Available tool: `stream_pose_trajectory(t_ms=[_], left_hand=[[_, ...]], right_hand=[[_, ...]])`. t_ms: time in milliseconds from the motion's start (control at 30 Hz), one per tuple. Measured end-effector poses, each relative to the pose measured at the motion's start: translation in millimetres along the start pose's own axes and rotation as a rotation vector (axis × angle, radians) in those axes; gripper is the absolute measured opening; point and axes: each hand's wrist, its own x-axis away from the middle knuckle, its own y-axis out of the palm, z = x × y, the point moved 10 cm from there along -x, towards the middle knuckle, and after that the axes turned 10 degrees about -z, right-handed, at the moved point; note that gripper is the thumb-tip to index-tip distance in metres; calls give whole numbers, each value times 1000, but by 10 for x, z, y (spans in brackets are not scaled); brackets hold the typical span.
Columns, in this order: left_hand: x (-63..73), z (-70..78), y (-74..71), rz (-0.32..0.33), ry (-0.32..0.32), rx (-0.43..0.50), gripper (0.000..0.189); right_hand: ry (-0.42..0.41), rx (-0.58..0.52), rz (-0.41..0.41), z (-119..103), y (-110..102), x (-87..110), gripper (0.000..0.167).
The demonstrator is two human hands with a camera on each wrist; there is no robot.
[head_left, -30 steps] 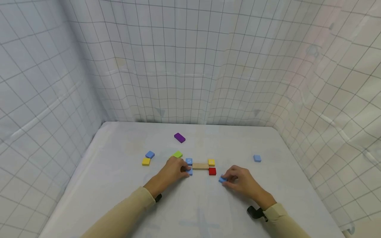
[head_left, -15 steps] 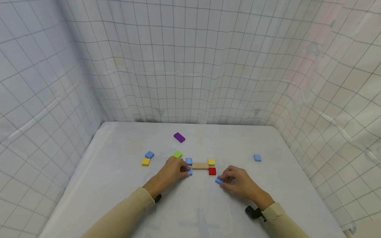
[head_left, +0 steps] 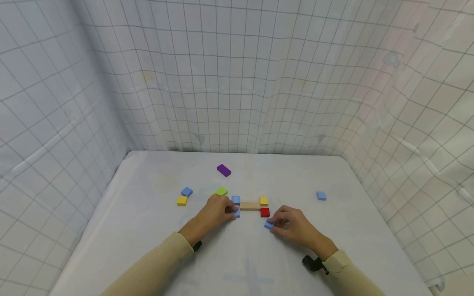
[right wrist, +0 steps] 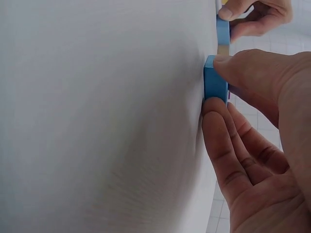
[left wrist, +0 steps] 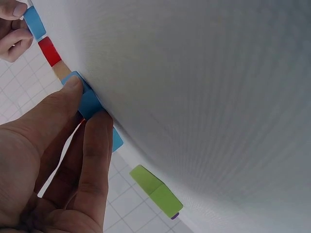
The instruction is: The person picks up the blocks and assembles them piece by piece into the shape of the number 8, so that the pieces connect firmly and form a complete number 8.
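Both hands are busy near the middle of the desk (head_left: 289,176). The left hand (head_left: 216,209) pinches the low blue block (head_left: 237,213), with thumb and finger on its two sides. That block sits at the left end of the tan bar (head_left: 250,206), on the side toward the near edge of the desk, and the 5 block (head_left: 235,200) is just past it, toward the far edge. At the bar's right end are the yellow block (head_left: 263,201) and, nearer to us, the red block (head_left: 265,212). The right hand (head_left: 296,224) pinches the slanted blue block (head_left: 269,225) just beside the red block, on the near-edge side, with what looks like a small gap between. So it seems the bar and its four end blocks are laid out, but the slanted blue block is not lined up with them yet. The rest lie loose: the green block (head_left: 222,191) just past the left hand, the purple block (head_left: 224,170) closer to the far edge, the left blue block (head_left: 187,191) and left yellow block (head_left: 182,200) over toward the left edge, and the right blue block (head_left: 321,195) toward the right edge. I can't tell if these will be used.
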Motion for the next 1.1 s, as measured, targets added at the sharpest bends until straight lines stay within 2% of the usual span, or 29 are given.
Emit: stream_pose_trajectory(t_ms=[133, 267, 400, 500, 533, 633, 733, 800, 900, 967, 1100], left_hand=[[-19, -61, 28, 4, -13, -4, 29], [-30, -86, 38, 20, 2, -6, 30], [37, 76, -54, 25, 22, -4, 28], [44, 89, -56, 20, 31, -12, 27], [19, 38, -20, 24, 44, -22, 28], [-22, -66, 36, 18, 21, -18, 29], [-27, -80, 42, 26, 30, -13, 29], [-5, -39, 12, 32, 41, -5, 29], [82, 128, -95, 38, 53, -12, 30], [104, 173, -125, 33, 50, 0, 29], [59, 77, -57, 22, 27, 0, 28]], right_hand=[[7, -2, -14, -21, 16, -27, 24], [15, -7, -22, -42, 27, -49, 24], [7, -9, -15, -60, 35, -69, 23], [-1, -11, -9, -67, 39, -81, 21], [-1, -11, -7, -65, 42, -84, 21], [-3, -8, -3, -60, 47, -89, 20], [-3, -3, 2, -51, 51, -89, 20], [-1, -2, 5, -43, 53, -88, 20], [2, 1, 7, -35, 56, -87, 20], [2, 3, 7, -33, 57, -88, 21], [3, 4, 10, -34, 57, -89, 22]])
